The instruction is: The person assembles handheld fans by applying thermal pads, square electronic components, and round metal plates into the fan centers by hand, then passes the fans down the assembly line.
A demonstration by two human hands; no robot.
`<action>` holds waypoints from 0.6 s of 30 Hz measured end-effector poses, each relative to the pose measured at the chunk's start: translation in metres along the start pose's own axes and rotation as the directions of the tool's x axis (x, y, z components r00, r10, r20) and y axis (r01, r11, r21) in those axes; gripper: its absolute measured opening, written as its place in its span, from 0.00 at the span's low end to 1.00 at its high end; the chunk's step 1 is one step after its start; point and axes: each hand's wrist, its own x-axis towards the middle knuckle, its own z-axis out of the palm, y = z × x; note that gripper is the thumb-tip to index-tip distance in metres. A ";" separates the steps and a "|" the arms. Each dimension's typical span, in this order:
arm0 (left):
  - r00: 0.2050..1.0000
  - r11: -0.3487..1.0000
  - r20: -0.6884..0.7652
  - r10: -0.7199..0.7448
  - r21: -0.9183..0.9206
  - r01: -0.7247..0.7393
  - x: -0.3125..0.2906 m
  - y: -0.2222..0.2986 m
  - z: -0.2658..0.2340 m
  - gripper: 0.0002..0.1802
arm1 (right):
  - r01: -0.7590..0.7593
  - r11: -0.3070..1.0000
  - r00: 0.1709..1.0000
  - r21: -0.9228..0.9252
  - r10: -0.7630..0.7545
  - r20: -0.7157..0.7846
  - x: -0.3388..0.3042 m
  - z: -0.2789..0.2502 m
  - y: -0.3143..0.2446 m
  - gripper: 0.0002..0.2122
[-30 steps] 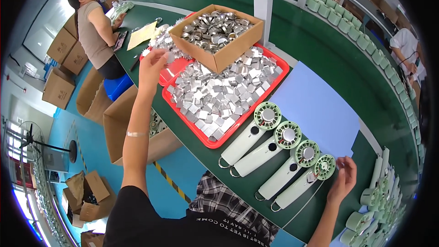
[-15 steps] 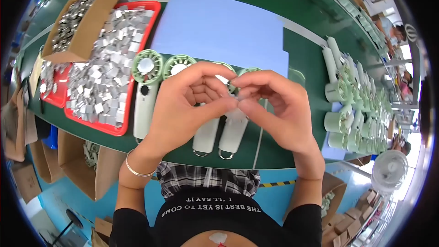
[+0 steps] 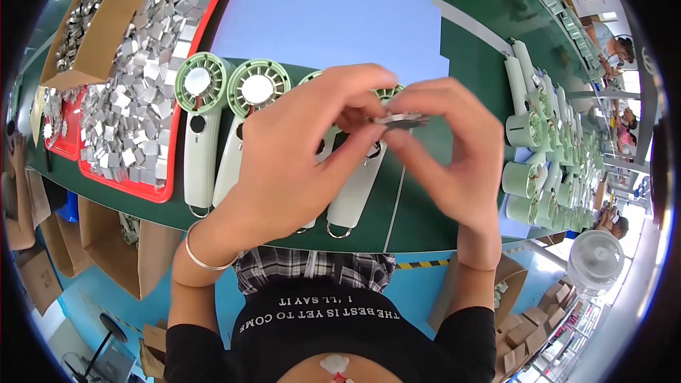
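Note:
Both my hands meet above the table, fingertips pinched on a small thin grey metal piece [image 3: 403,122] seen nearly edge-on. My left hand [image 3: 287,152] holds its left side between thumb and forefinger. My right hand [image 3: 457,145] has thumb and forefinger at its near and far edges. Under the hands lies a row of pale green handheld fans. The leftmost handheld fan [image 3: 198,159] and its neighbour [image 3: 259,89] show round silver discs at the middle of their heads. My hands hide much of the other fans; one white handle [image 3: 347,206] shows below.
At left, a red tray [image 3: 170,163] holds many silver square pieces, with a cardboard box [image 3: 117,35] of metal parts over it. A blue sheet [image 3: 326,14] lies beyond the fans. More green fans [image 3: 525,131] stand at right. Cardboard boxes [image 3: 117,241] sit below the table.
The piece between my fingertips has turned and now shows as a dark, thin edge. My hands have shifted slightly, and the whole view has moved, with the table sitting further left and higher.

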 end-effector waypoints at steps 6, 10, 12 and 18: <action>0.962 0.915 -0.058 0.266 0.329 -0.233 0.002 -0.012 0.004 0.19 | -0.052 0.999 0.981 0.010 0.053 -0.185 0.006 -0.006 0.011 0.12; 0.895 0.714 0.133 0.427 0.557 -0.424 -0.017 -0.026 0.013 0.15 | -0.258 0.959 0.944 0.115 0.276 -0.181 -0.008 -0.009 0.034 0.09; 0.868 0.639 0.163 0.469 0.615 -0.461 -0.029 -0.033 0.020 0.15 | -0.248 0.956 0.934 0.155 0.278 -0.225 -0.014 0.001 0.044 0.08; 0.809 0.562 0.318 0.495 0.592 -0.577 -0.054 -0.030 0.034 0.07 | -0.262 0.965 0.942 0.004 0.257 -0.217 -0.015 0.014 0.048 0.07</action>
